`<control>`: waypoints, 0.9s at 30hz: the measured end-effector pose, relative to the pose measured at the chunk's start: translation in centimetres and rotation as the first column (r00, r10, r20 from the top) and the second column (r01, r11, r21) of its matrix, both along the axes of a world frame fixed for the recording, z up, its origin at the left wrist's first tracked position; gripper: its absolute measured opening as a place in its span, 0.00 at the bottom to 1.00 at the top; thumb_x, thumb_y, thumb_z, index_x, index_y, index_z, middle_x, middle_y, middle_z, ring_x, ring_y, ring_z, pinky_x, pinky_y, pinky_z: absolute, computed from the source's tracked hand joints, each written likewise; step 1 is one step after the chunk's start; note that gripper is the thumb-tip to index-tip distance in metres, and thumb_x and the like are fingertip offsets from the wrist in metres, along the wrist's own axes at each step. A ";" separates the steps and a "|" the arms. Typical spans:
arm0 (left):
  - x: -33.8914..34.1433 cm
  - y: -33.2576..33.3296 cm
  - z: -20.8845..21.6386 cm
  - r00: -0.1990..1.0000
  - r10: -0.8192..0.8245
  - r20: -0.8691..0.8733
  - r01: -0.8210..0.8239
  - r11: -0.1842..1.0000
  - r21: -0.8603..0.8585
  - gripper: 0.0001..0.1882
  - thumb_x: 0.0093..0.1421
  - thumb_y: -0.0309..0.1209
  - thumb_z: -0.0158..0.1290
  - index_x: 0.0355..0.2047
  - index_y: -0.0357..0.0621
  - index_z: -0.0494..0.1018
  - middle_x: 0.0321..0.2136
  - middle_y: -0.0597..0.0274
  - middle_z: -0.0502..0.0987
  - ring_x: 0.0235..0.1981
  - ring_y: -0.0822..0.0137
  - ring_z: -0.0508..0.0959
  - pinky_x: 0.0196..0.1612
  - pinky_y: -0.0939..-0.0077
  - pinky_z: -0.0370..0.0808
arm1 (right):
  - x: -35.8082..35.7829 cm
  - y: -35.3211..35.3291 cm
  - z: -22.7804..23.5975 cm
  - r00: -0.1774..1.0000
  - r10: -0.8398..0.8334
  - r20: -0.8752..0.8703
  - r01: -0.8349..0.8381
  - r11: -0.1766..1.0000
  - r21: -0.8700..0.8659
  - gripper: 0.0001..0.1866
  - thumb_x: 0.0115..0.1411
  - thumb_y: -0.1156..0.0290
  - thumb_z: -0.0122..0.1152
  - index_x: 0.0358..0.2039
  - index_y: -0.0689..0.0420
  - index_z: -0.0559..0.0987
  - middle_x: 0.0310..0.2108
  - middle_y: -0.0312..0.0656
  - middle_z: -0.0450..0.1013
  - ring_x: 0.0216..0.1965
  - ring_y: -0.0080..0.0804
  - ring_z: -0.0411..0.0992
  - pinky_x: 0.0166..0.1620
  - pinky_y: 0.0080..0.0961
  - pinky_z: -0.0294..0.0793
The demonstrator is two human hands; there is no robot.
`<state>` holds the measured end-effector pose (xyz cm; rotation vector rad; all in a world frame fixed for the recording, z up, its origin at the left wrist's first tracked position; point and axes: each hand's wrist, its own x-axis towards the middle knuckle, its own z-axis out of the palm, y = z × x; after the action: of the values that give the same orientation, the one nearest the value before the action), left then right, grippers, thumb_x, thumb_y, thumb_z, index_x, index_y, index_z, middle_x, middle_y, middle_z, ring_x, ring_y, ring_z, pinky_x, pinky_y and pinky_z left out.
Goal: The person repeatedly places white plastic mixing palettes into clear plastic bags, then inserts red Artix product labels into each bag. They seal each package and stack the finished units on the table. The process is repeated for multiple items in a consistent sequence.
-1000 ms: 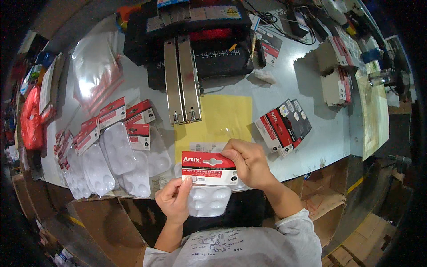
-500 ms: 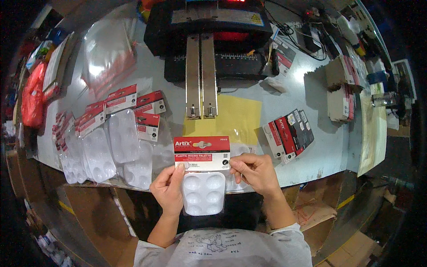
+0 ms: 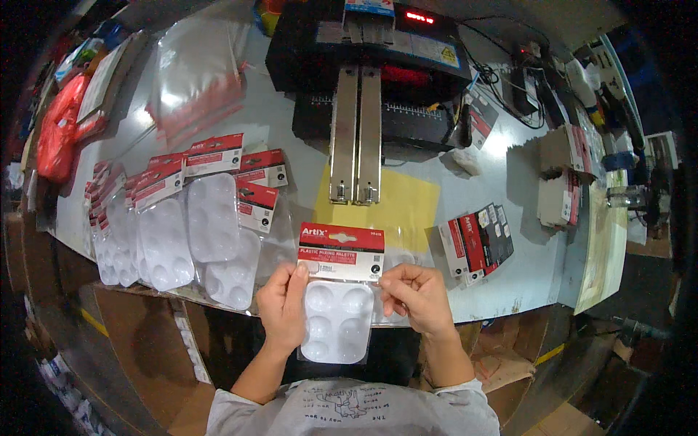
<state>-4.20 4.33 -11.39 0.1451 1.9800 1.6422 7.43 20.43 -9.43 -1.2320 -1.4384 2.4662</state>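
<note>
A white plastic mixing palette [image 3: 337, 324] with round wells sits in a clear bag under a red and white header card [image 3: 342, 252]. It hangs upright in front of me at the table's near edge. My left hand [image 3: 283, 302] grips the card's lower left corner and the bag's side, thumb on top. At the card's lower right corner, my right hand [image 3: 417, 296] pinches the edge between thumb and curled fingers. Beyond the card lies a yellow sheet [image 3: 414, 196], partly under two metal bars [image 3: 355, 138] that reach out from a black machine [image 3: 305, 58].
Several carded palettes [image 3: 163, 240] overlap on the left of the table [image 3: 407, 283]. Behind them lie clear bags [image 3: 196, 73] and a red plastic bundle [image 3: 64, 134]. Header cards [image 3: 476, 243] fan out at right, near stacked cards [image 3: 560, 200]. Cables [image 3: 502, 80] run at the back right.
The whole view has shifted, so the machine and table appear farther right. Both hands keep their hold on the carded palette, which now hangs slightly lower in the picture.
</note>
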 end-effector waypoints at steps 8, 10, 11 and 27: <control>-4.9 5.1 -2.3 0.975 -0.005 -0.223 -0.003 0.999 -0.038 0.14 0.62 0.34 0.43 0.24 0.37 0.66 0.20 0.60 0.68 0.25 0.72 0.67 0.31 0.78 0.64 | -5.5 1.3 -3.0 0.959 -0.273 -0.077 0.282 0.951 0.131 0.06 0.55 0.73 0.55 0.25 0.63 0.75 0.17 0.37 0.70 0.17 0.21 0.67 0.19 0.16 0.61; -5.5 5.7 -2.8 0.962 -0.034 -0.270 0.041 0.999 0.018 0.13 0.62 0.33 0.43 0.24 0.37 0.65 0.20 0.62 0.68 0.25 0.73 0.66 0.32 0.79 0.64 | -5.9 1.6 -3.5 0.959 -0.272 -0.076 0.280 0.950 0.141 0.06 0.55 0.73 0.55 0.25 0.63 0.75 0.17 0.37 0.70 0.16 0.21 0.67 0.19 0.16 0.61; -5.7 5.7 -3.0 0.970 -0.028 -0.243 0.025 1.000 -0.016 0.13 0.62 0.33 0.42 0.24 0.37 0.65 0.20 0.62 0.68 0.25 0.74 0.66 0.32 0.79 0.64 | -5.9 1.7 -3.6 0.956 -0.278 -0.095 0.289 0.947 0.138 0.06 0.55 0.73 0.55 0.25 0.63 0.75 0.18 0.37 0.70 0.16 0.21 0.67 0.18 0.16 0.62; -15.3 -8.5 2.9 0.902 0.306 -0.306 -0.364 0.918 -0.157 0.18 0.61 0.37 0.44 0.42 0.34 0.71 0.33 0.59 0.75 0.35 0.71 0.71 0.44 0.74 0.66 | 4.9 6.6 -2.7 0.817 -0.472 0.331 -0.390 -0.031 0.920 0.37 0.51 0.58 0.61 0.56 0.65 0.59 0.57 0.51 0.58 0.58 0.48 0.55 0.57 0.42 0.54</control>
<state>-19.51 -4.13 -8.52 -0.0592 2.4956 1.6746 12.36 27.05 -12.12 -1.3853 -2.4040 0.1311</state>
